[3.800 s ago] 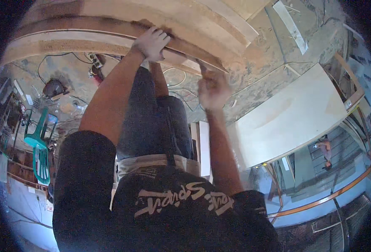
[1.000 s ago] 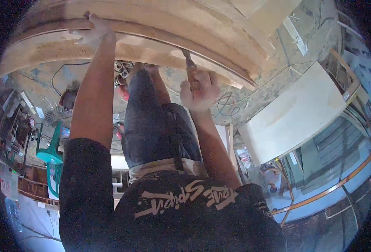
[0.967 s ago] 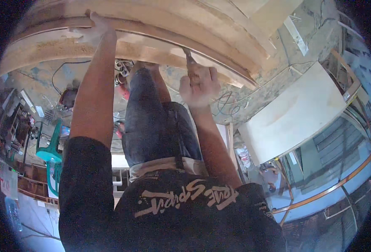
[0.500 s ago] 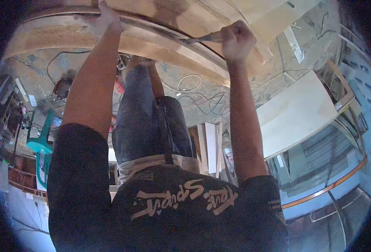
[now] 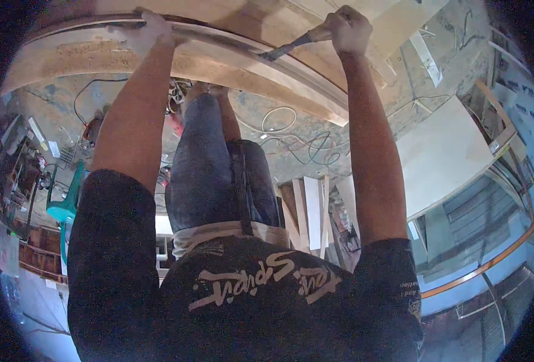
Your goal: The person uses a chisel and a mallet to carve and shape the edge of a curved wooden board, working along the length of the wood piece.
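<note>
My left hand [image 5: 149, 35] lies on the left part of a long wooden workpiece [image 5: 230, 69], fingers spread over its upper edge. A slim hand tool [image 5: 288, 47] with a dark, wider end is in my right hand [image 5: 349, 30], whose fingers are wrapped round its handle. The tool slants down to the left, and its dark end meets the long groove or ledge along the workpiece. Its exact kind is hard to make out. Pale dust seems to coat both hands.
Behind the workpiece lies a broad brown wooden sheet [image 5: 218, 8]. Hoses and cables [image 5: 278, 120] loop over the floor beyond my legs. A large white board [image 5: 448, 157] stands at right, upright offcuts [image 5: 309, 211] lean near the middle, and a green plastic chair [image 5: 64, 208] is at left.
My right hand has moved up and slightly right with the tool, which now slants more steeply. The workpiece's right end appears farther right. My left hand keeps nearly the same place.
</note>
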A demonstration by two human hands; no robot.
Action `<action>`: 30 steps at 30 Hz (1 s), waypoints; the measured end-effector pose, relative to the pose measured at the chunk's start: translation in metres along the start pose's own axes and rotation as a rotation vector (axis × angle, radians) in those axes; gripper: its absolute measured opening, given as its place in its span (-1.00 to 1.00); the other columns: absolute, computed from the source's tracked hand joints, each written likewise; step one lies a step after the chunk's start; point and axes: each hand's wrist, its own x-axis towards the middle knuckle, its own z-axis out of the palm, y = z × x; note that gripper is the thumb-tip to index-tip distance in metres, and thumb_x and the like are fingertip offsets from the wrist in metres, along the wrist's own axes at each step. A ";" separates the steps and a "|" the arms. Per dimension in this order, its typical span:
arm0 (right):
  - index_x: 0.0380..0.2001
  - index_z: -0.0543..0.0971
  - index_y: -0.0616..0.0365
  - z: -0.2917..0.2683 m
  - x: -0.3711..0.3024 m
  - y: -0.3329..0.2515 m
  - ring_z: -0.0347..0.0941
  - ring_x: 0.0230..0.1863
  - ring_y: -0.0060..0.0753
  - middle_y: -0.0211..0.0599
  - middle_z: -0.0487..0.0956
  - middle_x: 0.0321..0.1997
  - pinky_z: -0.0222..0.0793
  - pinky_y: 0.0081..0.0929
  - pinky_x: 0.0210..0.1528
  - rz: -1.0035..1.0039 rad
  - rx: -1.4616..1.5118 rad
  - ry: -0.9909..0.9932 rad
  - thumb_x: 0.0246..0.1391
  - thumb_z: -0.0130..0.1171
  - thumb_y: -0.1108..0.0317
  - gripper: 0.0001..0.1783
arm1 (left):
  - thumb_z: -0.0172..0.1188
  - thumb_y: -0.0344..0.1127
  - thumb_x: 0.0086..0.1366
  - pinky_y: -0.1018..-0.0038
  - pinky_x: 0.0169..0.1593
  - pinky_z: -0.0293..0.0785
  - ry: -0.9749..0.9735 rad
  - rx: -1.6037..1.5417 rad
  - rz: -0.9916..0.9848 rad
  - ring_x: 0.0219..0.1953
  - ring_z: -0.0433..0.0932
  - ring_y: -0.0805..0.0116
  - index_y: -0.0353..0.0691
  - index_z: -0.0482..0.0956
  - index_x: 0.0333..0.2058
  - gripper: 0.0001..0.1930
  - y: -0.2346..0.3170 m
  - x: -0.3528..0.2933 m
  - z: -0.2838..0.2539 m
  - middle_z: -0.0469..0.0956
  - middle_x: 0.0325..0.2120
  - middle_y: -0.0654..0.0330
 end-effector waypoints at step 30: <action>-0.53 0.51 0.11 0.107 -0.110 -0.221 0.47 -0.54 -0.07 -0.21 0.51 -0.52 0.49 -0.29 -0.45 -0.122 0.011 0.295 -0.22 0.31 0.36 -0.82 | 0.03 0.19 0.41 -0.04 0.21 0.44 0.022 0.091 -0.115 0.22 0.43 -0.35 0.00 -0.30 0.54 -0.05 0.013 -0.007 -0.009 0.23 0.32 -0.34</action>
